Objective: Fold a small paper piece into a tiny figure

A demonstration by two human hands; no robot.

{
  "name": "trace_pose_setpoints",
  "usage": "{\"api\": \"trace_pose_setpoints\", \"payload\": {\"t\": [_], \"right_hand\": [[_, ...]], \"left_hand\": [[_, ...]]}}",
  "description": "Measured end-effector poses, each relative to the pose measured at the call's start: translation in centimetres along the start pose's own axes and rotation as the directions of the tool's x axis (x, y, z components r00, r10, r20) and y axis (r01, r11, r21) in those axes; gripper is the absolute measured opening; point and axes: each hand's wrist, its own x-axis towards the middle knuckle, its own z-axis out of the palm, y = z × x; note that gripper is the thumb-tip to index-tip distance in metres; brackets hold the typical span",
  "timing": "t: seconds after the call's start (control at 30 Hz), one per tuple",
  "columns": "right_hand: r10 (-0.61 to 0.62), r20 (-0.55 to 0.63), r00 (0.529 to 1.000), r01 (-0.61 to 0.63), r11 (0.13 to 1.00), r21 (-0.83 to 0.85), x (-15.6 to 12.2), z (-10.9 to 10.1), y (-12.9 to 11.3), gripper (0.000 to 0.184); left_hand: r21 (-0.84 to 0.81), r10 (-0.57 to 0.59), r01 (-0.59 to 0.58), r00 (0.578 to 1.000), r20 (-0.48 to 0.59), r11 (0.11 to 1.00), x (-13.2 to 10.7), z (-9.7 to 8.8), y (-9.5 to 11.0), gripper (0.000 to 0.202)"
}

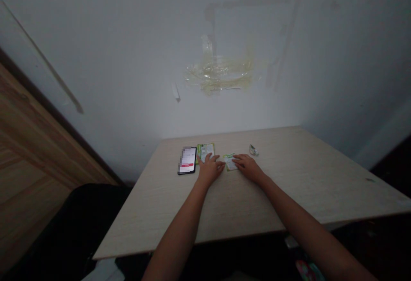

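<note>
1. Left-hand fingers (209,157) lie slightly apart and flat, their tips on a green-and-white sachet (205,151); they look neither pinched nor clamped.
2. Right-hand fingers (238,158) lie close together, their tips on the edge of a smaller printed sachet (231,165); they also rest there, with no visible pinch.
3. Smartphone (187,160) serves as the landmark: black, its screen pixelated, lying flat on a pale wood-grain counter (289,186).
4. Just right of the smartphone sits the green-and-white sachet, almost touching it. Its long axis is hard to tell from this view.
5. Farther right of the smartphone lies the smaller printed sachet, between both hands but nearer the right one. Its long axis runs roughly toward the person, slightly tilted.
6. Well right of the smartphone, beyond the right-hand fingers, lies a crumpled foil wrapper (253,150).
</note>
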Motion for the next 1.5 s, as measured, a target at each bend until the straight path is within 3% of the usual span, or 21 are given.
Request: {"api": "trace_pose_setpoints", "payload": {"t": [0.27, 0.53, 1.5], "right_hand": [[0.014, 0.000, 1.000, -0.014, 1.000, 0.011, -0.1, 0.1, 0.1, 0.031], [0.085, -0.040, 0.996, -0.077, 0.982, 0.171, 0.1, 0.6, 1.0, 0.036], [0.088, -0.016, 0.996, -0.086, 0.992, 0.097, 0.1, 0.8, 1.3, 0.037]], "left_hand": [[-0.042, -0.009, 0.008, 0.999, -0.035, 0.999, 0.2, 0.5, 0.4, 0.022], [-0.041, -0.039, 0.039, 0.999, 0.011, 0.998, 0.4, 0.1, 1.0, 0.021], [-0.131, -0.072, 0.070, 0.997, -0.011, 0.989, 0.2, 0.1, 1.1, 0.020]]}}
